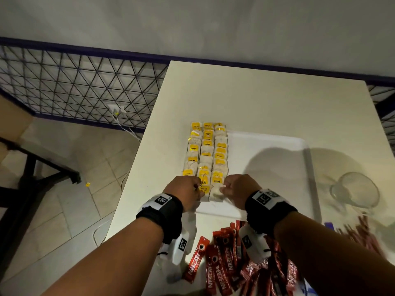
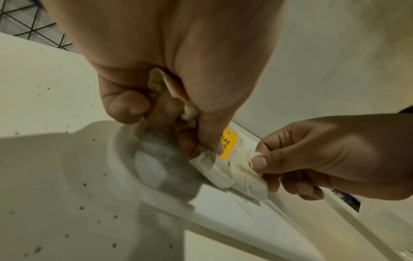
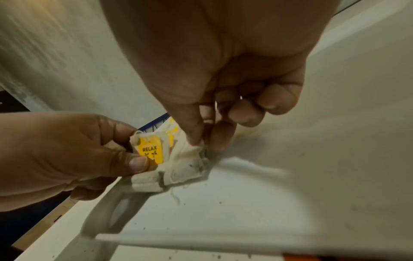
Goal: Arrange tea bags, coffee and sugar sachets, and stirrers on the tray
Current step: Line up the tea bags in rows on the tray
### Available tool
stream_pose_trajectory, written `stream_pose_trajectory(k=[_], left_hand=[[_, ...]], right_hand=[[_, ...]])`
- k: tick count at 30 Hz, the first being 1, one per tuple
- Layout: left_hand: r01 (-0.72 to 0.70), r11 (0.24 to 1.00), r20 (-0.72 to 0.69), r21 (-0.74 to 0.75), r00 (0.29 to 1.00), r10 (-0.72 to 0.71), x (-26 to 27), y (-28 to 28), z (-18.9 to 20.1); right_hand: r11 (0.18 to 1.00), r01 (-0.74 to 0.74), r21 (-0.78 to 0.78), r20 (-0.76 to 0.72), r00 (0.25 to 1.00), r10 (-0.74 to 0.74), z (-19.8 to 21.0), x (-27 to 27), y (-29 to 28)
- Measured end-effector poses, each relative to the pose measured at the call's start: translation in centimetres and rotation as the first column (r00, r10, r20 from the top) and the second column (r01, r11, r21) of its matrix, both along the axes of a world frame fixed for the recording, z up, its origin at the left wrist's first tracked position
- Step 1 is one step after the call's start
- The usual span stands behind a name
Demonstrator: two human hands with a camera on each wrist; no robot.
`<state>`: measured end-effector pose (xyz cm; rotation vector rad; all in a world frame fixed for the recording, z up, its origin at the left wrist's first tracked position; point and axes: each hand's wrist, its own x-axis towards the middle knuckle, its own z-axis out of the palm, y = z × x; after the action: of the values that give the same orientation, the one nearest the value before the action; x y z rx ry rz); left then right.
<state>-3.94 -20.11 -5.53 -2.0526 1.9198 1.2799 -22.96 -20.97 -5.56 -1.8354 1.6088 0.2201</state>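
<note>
Tea bags (image 1: 206,150) with yellow tags lie in three columns along the left part of the white tray (image 1: 267,142). At the near end of the columns, my left hand (image 1: 197,189) pinches a tea bag with a yellow "RELAX" tag (image 3: 150,150). Beside it, the thumb and forefinger of my right hand (image 1: 223,190) pinch the top of a neighbouring tea bag (image 3: 190,159), which rests on the tray's near edge. In the left wrist view, more tea bag paper (image 2: 165,84) shows inside my left palm. Red coffee sachets (image 1: 224,259) lie heaped on the table under my wrists.
A clear glass bowl (image 1: 354,189) stands on the table right of the tray. Thin reddish sticks (image 1: 363,233), blurred, lie near it. The white table (image 1: 256,99) ends at the left, with tiled floor and a wire mesh fence (image 1: 74,82) beyond.
</note>
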Motion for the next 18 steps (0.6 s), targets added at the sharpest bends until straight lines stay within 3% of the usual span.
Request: stream_pose_trajectory(k=[7,14,16,18], left_hand=[[0.052,0.996,0.17,-0.072,0.985,-0.04,-0.7,-0.1,0.8],[0.058,0.996,0.181,-0.063,0.982,-0.046,-0.9,0.0,1.1],[-0.018,0.993,0.108,-0.115,0.994,0.03,-0.4,0.3,1.5],[-0.275,0.952,-0.146,-0.135,0.956,0.255,0.2,0.6,2.1]], right_hand=[[1.0,0.027,0.015,0.02,0.999,-0.028,-0.4,0.2,-0.1],[0.999,0.034,0.0,0.032,0.999,-0.034,-0.9,0.2,-0.1],[0.998,0.064,-0.007,0.024,0.998,-0.064,-0.4,0.1,-0.1],[0.989,0.139,-0.058,0.071,0.988,-0.135,0.3,0.0,-0.4]])
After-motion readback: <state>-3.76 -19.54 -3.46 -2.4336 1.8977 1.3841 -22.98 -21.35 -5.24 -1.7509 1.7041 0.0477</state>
